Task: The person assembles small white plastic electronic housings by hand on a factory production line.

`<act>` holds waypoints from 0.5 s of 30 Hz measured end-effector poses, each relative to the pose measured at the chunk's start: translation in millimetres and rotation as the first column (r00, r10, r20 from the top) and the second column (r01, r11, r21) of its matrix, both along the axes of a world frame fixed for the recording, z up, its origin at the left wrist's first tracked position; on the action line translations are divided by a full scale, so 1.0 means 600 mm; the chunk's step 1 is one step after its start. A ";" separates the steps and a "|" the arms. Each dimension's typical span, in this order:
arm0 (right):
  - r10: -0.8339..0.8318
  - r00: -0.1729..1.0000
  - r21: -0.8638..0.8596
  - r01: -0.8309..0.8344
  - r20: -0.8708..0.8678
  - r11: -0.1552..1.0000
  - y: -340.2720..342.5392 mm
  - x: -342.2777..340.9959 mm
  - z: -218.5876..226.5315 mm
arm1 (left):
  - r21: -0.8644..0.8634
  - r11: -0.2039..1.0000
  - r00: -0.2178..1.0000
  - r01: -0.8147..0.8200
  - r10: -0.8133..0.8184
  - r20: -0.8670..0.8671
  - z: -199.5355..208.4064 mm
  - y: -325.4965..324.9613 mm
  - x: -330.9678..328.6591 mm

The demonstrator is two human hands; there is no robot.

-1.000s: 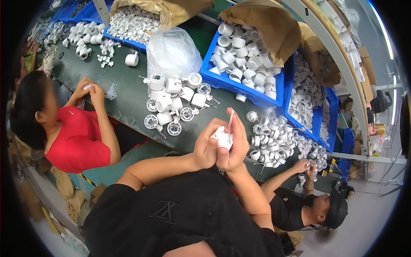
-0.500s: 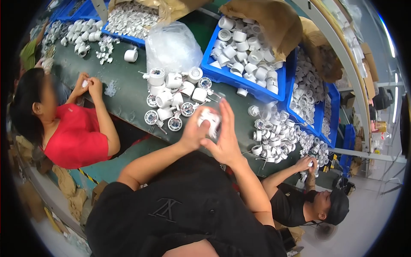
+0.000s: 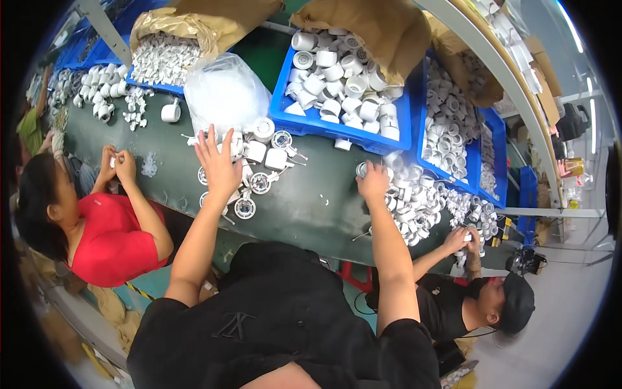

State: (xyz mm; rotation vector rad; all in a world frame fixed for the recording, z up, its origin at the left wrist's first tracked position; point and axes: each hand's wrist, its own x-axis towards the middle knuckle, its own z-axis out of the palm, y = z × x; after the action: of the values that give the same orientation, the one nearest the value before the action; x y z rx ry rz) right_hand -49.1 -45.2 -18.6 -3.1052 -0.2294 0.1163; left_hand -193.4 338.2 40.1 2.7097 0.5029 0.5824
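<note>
My left hand (image 3: pixel 219 167) is spread over a cluster of white lamp-like housings (image 3: pixel 256 153) with round, clear-faced ends and short wires. Its fingers are apart, and the palm hides part of the cluster. At the edge of another pile of white housings (image 3: pixel 414 207), my right hand (image 3: pixel 374 183) has its fingers curled down on a round white housing (image 3: pixel 361 170). The fingers partly cover that piece.
Beyond the piles stand blue bins (image 3: pixel 343 129) of white cups and a clear plastic bag (image 3: pixel 227 94). A person in red (image 3: pixel 116 240) works at left, another in a black cap (image 3: pixel 516 301) at right. Small white bits (image 3: pixel 324 200) lie on the green table.
My hands have parted from around a white piece. The left moved left over the cluster; the right moved right to the other pile. The white piece is no longer between them.
</note>
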 end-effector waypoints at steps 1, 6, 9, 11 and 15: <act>0.040 0.999 -0.010 -0.040 0.015 0.999 -0.003 -0.001 -0.012 | 0.000 1.000 0.999 0.017 -0.017 -0.033 0.013 -0.001 -0.003; 0.237 0.971 0.487 -0.208 0.001 0.849 0.055 -0.057 0.051 | -0.308 0.919 0.953 0.245 -0.171 0.250 0.054 -0.091 -0.052; 0.532 0.843 0.722 -0.317 -0.084 0.616 0.135 -0.117 0.164 | -0.833 -0.483 0.932 -0.272 -0.347 -0.103 0.042 -0.166 -0.034; 0.629 0.771 0.813 -0.299 -0.104 0.500 0.158 -0.115 0.173 | -0.660 -0.686 0.906 -0.308 -0.424 0.018 0.007 -0.173 -0.015; -0.285 0.893 0.910 0.396 -0.350 0.126 0.152 -0.007 0.010 | -0.641 -0.753 0.964 -0.150 -0.254 0.073 -0.009 -0.156 -0.002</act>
State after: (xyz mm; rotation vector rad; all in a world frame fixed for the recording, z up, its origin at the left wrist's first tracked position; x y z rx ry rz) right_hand -53.3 45.9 -12.3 -1.7180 0.3396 0.0548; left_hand -194.5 244.6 34.5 0.4142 0.3942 -0.4320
